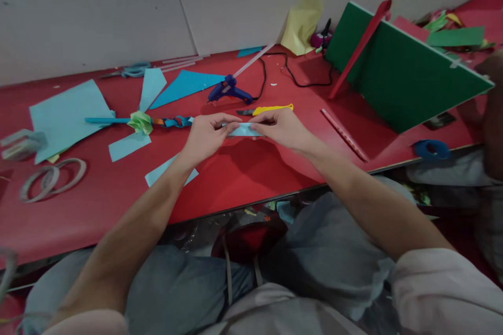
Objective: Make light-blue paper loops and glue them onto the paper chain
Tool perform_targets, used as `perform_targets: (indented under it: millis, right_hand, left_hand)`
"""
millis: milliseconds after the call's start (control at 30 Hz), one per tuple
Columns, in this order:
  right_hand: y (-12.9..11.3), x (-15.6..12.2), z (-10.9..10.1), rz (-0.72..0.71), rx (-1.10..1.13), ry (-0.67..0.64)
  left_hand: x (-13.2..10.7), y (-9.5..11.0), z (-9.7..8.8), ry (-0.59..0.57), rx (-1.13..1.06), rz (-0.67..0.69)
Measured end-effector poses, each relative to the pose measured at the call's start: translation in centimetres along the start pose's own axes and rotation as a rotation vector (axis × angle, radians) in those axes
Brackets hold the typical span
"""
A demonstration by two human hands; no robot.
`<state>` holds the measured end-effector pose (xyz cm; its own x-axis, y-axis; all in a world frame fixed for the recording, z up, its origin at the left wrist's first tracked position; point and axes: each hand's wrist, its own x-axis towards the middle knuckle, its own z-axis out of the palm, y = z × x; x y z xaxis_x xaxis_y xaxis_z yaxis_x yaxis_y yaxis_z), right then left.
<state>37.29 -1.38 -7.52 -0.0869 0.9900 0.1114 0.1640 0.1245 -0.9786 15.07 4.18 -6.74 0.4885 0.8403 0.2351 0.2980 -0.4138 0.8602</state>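
A narrow light-blue paper strip (pixel 242 129) is stretched between my two hands, just above the red table. My left hand (pixel 209 135) pinches its left end between thumb and fingers; my right hand (pixel 281 126) pinches the right end the same way. Just behind the fingers lies a yellow utility knife (pixel 271 109), partly hidden by my right hand. To the left of my left hand rests a blue paper stem (pixel 108 121) with a green paper flower (pixel 140 122) and a twisted blue-and-orange paper chain (pixel 173 122).
A blue glue gun (pixel 230 91) with its cord lies behind my hands. Scissors (pixel 135 69), light-blue sheets (pixel 70 110) and tape rolls (pixel 39 183) are on the left. A green board (pixel 396 68) stands at right, near a patterned pencil (pixel 343 135). Another person sits at far right.
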Motion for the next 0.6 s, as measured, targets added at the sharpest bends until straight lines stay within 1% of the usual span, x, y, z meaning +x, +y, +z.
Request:
perform_targets:
  millis: [100,167,267,333,400,533,600]
  right_hand:
    - [-0.2,-0.1,0.0,0.049,0.045,0.006]
    - [-0.4,-0.1,0.0,0.052,0.008,0.017]
    - [-0.6,-0.2,0.3,-0.012,-0.137,0.049]
    - [-0.5,-0.1,0.3,-0.057,-0.220,0.081]
    - [-0.3,0.0,0.2,-0.086,-0.249,0.113]
    - [0.0,0.1,-0.7,-0.080,-0.177,0.048]
    - [-0.2,0.1,-1.1,-0.063,-0.164,0.077]
  left_hand:
    - [-0.1,0.0,0.3,-0.001,0.047,0.003]
    - [-0.2,0.1,0.5,0.018,0.048,0.005]
    - [-0.4,0.4,0.9,0.059,0.058,0.040]
    - [-0.5,0.5,1.0,0.052,0.057,0.047]
    - [-0.5,0.6,0.9,0.032,0.045,0.020]
    - [-0.3,0.5,0.5,0.016,-0.041,-0.073]
    - [-0.1,0.5,0.4,0.008,-0.096,-0.109]
